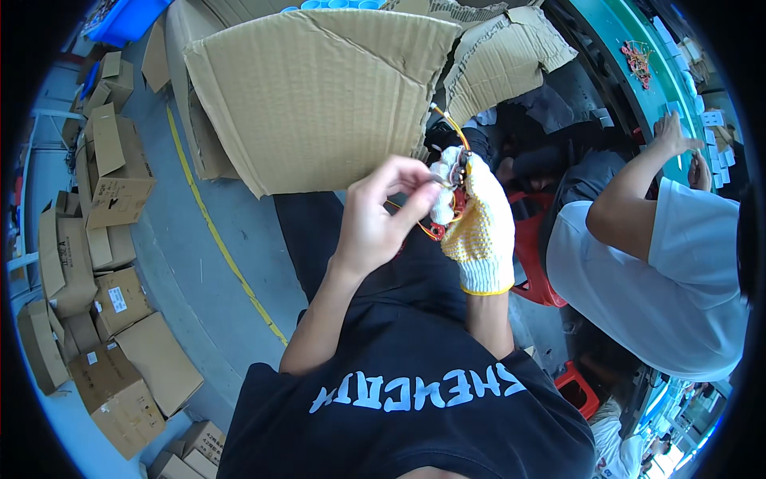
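Note:
My right hand [485, 219], in a white knit glove with yellow dots and a yellow cuff edge, is closed around a small red circuit board with wires [459, 201]. Yellow and orange wires [449, 118] rise from the top of the bundle and end in a small white connector. More wire loops hang below, near my left hand. Bare and just left of the glove, my left hand [381, 209] pinches thumb and forefinger together at the board's edge. What lies between those fingertips is too small to make out. Both hands are above my lap.
A large cardboard sheet [319, 96] stands ahead of my knees. At right, a person in a white shirt [646, 263] works at a green bench [610, 40] holding a red wire bundle [637, 62]. Red stools [536, 263] stand between us. Cardboard boxes [120, 180] line the left.

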A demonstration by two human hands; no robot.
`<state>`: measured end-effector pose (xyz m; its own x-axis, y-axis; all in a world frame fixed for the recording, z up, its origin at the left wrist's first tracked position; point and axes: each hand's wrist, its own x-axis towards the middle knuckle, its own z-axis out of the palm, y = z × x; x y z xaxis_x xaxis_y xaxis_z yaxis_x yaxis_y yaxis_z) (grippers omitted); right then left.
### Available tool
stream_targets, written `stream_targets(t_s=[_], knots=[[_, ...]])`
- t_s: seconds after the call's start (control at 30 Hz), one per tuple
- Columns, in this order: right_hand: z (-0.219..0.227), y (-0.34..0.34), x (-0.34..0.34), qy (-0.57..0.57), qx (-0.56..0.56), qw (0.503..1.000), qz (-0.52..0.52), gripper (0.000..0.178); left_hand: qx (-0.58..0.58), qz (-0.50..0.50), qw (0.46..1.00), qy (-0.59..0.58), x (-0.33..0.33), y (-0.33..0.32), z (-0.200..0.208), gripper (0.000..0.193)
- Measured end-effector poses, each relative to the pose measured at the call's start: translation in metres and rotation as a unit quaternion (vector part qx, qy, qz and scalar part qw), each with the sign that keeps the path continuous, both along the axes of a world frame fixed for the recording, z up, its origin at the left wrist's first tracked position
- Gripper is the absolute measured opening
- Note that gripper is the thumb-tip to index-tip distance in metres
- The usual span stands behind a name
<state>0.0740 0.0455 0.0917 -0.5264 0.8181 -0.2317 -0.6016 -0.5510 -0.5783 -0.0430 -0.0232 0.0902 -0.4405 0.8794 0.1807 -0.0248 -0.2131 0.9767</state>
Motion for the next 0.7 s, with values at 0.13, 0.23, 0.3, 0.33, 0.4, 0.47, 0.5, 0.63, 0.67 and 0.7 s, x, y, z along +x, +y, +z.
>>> stream_targets(t_s=[0.13, 0.23, 0.3, 0.33, 0.4, 0.47, 0.5, 0.63, 0.67, 0.7], knots=[[0.003, -0.002, -0.004, -0.044, 0.062, 0.997, -0.001, 0.027, -0.019, -0.019, 0.975, -0.222, 0.008, 0.004, 0.008, 0.021], [0.006, -0.008, -0.006, -0.142, 0.121, 0.982, -0.036, 0.026, -0.009, -0.02, 0.973, -0.23, 0.017, 0.009, 0.004, 0.021], [0.01, -0.011, -0.006, -0.153, 0.106, 0.982, -0.032, 0.026, 0.018, -0.02, 0.988, -0.151, 0.02, 0.009, -0.001, 0.02], [0.011, -0.012, -0.006, -0.158, 0.098, 0.982, -0.03, 0.025, 0.018, -0.019, 0.988, -0.151, 0.019, 0.008, -0.003, 0.02], [0.008, -0.011, -0.006, -0.143, 0.088, 0.986, -0.014, 0.025, 0.006, -0.037, 0.99, -0.138, 0.012, 0.006, -0.007, 0.022], [0.005, -0.01, -0.007, -0.112, 0.068, 0.991, 0.015, 0.026, 0.0, -0.048, 0.99, -0.13, 0.009, 0.006, -0.011, 0.022], [0.004, -0.01, -0.007, -0.112, 0.068, 0.991, 0.014, 0.026, 0.003, -0.053, 0.99, -0.128, 0.008, 0.006, -0.014, 0.022], [0.003, -0.01, -0.009, -0.074, 0.038, 0.997, -0.003, 0.027, 0.013, -0.067, 0.99, -0.121, 0.006, 0.006, -0.018, 0.022], [0.002, -0.008, -0.006, -0.082, 0.042, 0.996, 0.015, 0.027, 0.018, -0.072, 0.99, -0.119, 0.006, 0.006, -0.019, 0.02], [0.001, -0.006, -0.003, -0.091, 0.047, 0.994, 0.032, 0.027, 0.023, -0.077, 0.99, -0.118, 0.006, 0.007, -0.02, 0.019]])
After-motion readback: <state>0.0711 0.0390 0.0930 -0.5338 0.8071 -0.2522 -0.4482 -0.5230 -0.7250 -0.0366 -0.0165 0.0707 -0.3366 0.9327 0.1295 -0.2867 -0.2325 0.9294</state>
